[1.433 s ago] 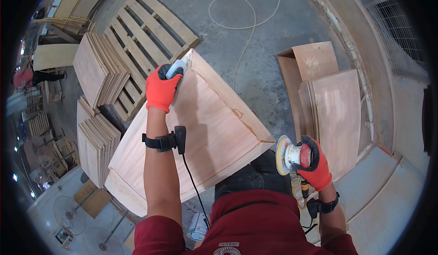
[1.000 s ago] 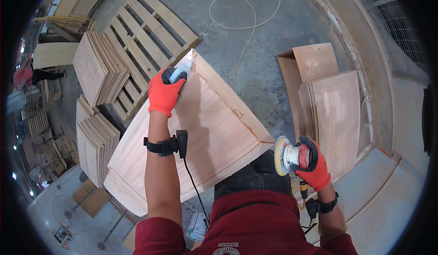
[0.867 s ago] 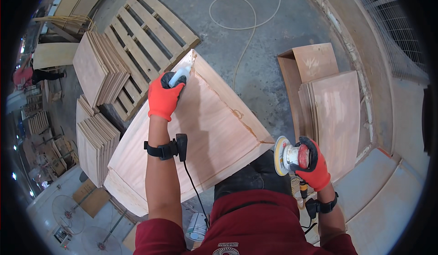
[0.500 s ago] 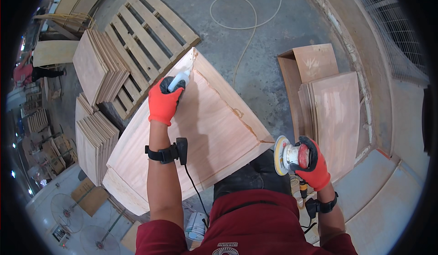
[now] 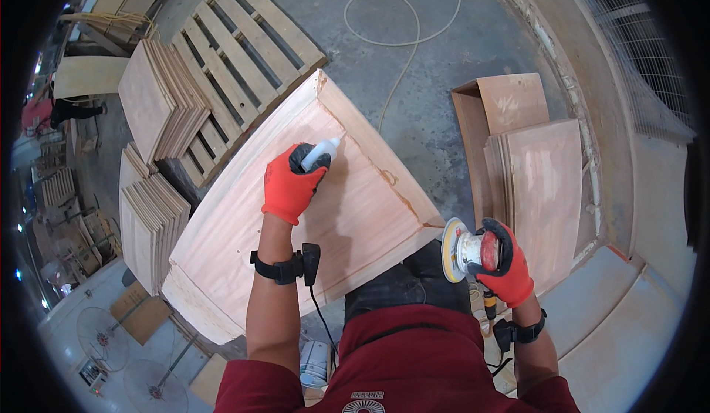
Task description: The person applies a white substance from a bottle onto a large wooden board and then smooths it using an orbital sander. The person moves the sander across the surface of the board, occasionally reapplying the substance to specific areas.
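Red-gloved, the left hand (image 5: 290, 188) grips a pale squeeze bottle (image 5: 319, 154), its contents unclear, over a wooden panel (image 5: 237, 213), just off centre toward eleven o'clock, while the right hand (image 5: 514, 269) clasps a sander (image 5: 469, 252) at four o'clock. At six o'clock sits a pale bucket (image 5: 315, 363), its contents indistinct; at eleven, a slatted pallet (image 5: 259, 39) lies on the grey floor (image 5: 421, 80).
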The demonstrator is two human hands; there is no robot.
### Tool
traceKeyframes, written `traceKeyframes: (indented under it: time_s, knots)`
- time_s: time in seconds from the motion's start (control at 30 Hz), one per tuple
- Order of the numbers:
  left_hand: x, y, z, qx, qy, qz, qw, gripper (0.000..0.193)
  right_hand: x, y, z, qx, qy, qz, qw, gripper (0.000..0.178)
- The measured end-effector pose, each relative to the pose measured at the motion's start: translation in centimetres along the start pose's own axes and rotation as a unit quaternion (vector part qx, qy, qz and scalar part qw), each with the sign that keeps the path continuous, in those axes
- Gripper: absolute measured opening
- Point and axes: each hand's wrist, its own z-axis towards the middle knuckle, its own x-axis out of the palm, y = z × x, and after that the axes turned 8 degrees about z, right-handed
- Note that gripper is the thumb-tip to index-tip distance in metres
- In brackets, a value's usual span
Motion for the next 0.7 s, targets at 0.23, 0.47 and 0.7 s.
traceKeyframes:
  time_s: [0.23,0.47,0.7]
  knots:
    - [1.7,0.7,-1.9,0.033,0.043,0.025,0.998,0.025,0.0,-0.2,0.0,-0.005,0.007,-0.001,1.000,0.088]
    - [1.1,1.4,0.7,0.017,-0.108,-0.078,0.991,0.028,0.3,0.3,0.3,0.004,0.006,0.008,1.000,0.087]
    - [0.0,1.5,3.6,0.008,-0.137,-0.039,0.990,0.030,0.0,0.7,0.1,0.003,0.016,-0.016,1.000,0.088]
